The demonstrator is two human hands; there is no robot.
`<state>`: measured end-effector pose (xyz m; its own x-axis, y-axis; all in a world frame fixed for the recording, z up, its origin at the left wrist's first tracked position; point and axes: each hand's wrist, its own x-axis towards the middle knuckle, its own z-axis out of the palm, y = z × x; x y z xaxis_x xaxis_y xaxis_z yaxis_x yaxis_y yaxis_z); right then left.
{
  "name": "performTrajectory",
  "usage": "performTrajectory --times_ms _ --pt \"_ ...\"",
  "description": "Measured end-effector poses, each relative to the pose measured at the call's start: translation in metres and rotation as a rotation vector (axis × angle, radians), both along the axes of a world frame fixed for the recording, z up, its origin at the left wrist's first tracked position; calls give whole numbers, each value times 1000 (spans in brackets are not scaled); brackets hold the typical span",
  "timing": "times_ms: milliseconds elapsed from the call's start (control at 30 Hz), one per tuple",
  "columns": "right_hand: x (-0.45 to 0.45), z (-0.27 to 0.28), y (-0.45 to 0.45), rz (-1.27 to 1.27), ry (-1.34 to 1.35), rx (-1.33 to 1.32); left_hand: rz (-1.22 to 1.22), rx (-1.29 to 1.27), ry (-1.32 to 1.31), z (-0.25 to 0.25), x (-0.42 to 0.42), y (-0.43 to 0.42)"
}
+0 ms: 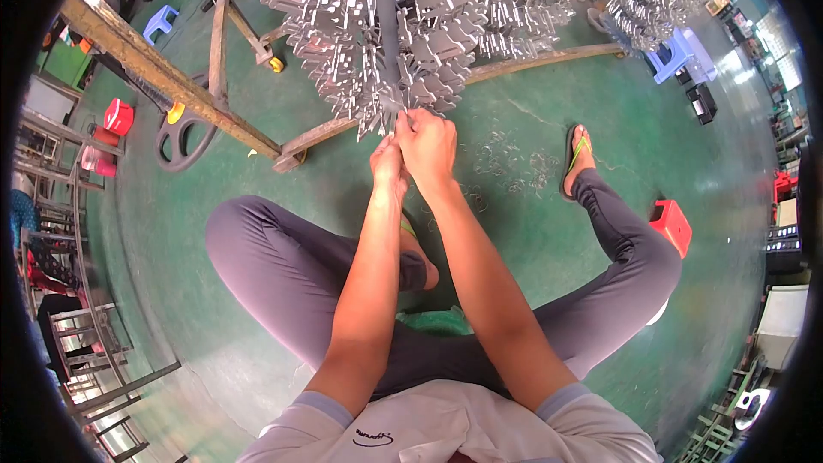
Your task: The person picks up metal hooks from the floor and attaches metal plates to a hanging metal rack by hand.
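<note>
Both of my hands meet at the lower end of a hanging cluster of flat grey metal parts (446, 39), which are fixed in dense tiers around a dark vertical pole (383, 17). My right hand (427, 144) is closed, its thumb and fingers pinched near the lowest parts. Just left of it and slightly lower, my left hand (388, 161) is also closed, fingers curled up against the bottom of the cluster. What either hand pinches is hidden by the fingers and too small to name.
A rusty metal frame (154, 69) with a lower bar (549, 62) stands around the cluster. Small wire pieces (506, 159) lie scattered on the green floor. A red stool (671, 227) is beside my right knee; a blue stool (673, 56) stands farther back. Another parts cluster (660, 0) hangs behind.
</note>
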<state>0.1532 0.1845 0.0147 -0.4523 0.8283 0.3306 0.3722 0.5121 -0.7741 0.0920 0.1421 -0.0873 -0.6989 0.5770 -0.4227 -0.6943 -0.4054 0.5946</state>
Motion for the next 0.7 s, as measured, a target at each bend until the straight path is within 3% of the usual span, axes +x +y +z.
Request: performTrajectory --times_ms 233,333,367,467,533,700 --pt "-6 -2 -4 80 22 -41 -219 -575 329 60 -12 -34" --pt "-14 -1 -5 79 24 -54 -720 -1036 624 89 -30 -56" --pt "-16 -2 -4 80 20 -57 -757 -1159 697 123 -22 -61" --pt "-19 -3 -5 79 28 -49 -396 -1268 1152 186 -5 -72" --pt "-19 -7 -4 92 45 -24 -211 -1098 1213 224 6 -67" --pt "-17 -9 -2 135 37 19 68 -1015 1452 215 8 -42"
